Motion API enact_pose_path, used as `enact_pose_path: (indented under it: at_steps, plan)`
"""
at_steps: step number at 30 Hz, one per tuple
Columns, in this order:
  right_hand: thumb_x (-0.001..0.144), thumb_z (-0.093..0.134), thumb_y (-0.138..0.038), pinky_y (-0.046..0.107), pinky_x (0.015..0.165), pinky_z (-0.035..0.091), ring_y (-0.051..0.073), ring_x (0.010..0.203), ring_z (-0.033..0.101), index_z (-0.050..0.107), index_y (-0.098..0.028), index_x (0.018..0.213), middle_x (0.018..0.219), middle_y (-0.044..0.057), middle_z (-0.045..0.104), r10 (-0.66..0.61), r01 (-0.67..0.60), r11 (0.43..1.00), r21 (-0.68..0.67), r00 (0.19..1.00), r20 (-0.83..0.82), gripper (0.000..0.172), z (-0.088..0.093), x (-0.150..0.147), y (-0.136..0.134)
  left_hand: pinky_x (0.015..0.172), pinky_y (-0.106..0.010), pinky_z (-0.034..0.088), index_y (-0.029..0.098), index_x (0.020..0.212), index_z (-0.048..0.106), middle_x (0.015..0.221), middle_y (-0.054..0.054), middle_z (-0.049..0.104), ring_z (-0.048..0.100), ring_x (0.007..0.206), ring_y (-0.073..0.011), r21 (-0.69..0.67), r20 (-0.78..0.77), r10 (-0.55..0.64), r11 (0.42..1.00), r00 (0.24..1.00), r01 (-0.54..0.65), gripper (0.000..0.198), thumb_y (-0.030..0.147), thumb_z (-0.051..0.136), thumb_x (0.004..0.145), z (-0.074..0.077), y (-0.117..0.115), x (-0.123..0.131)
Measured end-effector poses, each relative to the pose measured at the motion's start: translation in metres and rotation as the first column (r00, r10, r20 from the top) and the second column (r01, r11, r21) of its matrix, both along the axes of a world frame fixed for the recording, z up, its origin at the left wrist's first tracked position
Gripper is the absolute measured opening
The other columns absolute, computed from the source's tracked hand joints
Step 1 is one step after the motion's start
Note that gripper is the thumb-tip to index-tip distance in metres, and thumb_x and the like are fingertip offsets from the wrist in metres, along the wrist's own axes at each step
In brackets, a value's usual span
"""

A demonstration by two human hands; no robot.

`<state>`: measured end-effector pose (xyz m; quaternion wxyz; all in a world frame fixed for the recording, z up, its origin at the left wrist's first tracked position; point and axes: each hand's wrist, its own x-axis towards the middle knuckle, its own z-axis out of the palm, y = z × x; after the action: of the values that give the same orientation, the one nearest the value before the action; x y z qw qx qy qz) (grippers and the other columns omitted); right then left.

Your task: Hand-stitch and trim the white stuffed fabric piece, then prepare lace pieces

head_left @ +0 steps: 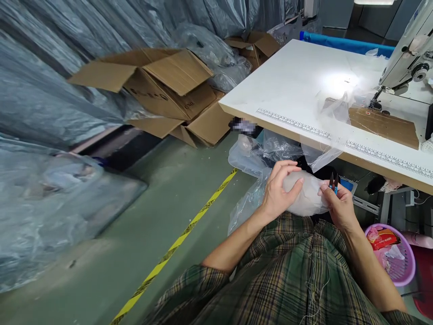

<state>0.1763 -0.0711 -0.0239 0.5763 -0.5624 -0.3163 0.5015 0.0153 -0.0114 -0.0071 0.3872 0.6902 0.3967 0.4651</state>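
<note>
My left hand [280, 189] curls round a white, soft stuffed fabric piece [306, 194] held over my lap, below the table edge. My right hand [338, 203] pinches the right end of the same piece and also holds small thread snips [333, 183] with blue handles, blades pointing up. A clear plastic bag [252, 162] bulges just behind and to the left of my hands. My plaid garment [287, 271] fills the bottom of the view.
A white sewing table [291, 85] with printed rulers along its edge carries a sewing machine [411, 49], a brown board [384, 124] and sheer fabric. Cardboard boxes [162, 85] and plastic-wrapped bundles [43, 203] stand left. Yellow-black tape [176, 246] crosses the floor. A pink basket [395, 253] sits right.
</note>
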Motion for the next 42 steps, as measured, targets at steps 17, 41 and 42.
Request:
enact_pose_path:
  at_steps: [17,41,42]
  plan:
    - [0.068,0.078,-0.059,0.028,0.057,0.043,0.015,0.061,0.053,0.074,-0.019,0.087,0.074,0.003,0.067,0.008,-0.014,0.999,0.037,0.988,0.156,0.044,0.018,0.008,-0.011,0.078,-0.029,0.056,0.020,0.104,0.077,0.100,-0.007,0.078,0.071,0.086,-0.0183,-0.102,-0.033,-0.320,0.944,0.947,0.315,0.027,0.040,0.067,0.089,0.009,-0.002,0.013]
    - [0.098,0.030,-0.070,0.028,0.055,0.037,0.015,0.060,0.048,0.060,-0.020,0.072,0.069,0.003,0.058,0.162,-0.237,0.971,0.022,0.726,0.668,0.064,0.023,0.017,-0.024,0.062,-0.023,0.045,0.011,0.080,0.073,0.070,-0.001,0.067,0.055,0.065,-0.0100,-0.516,0.123,-0.604,0.638,0.787,0.571,0.031,0.041,0.077,0.076,0.020,0.027,-0.001]
    - [0.099,0.028,-0.069,0.028,0.056,0.038,0.015,0.060,0.049,0.060,-0.020,0.072,0.069,0.003,0.058,0.164,-0.245,0.969,0.020,0.706,0.689,0.064,0.023,0.018,-0.025,0.063,-0.023,0.045,0.011,0.080,0.074,0.071,-0.002,0.068,0.056,0.066,-0.0103,-0.523,0.111,-0.592,0.648,0.798,0.554,0.030,0.041,0.077,0.076,0.020,0.027,-0.001]
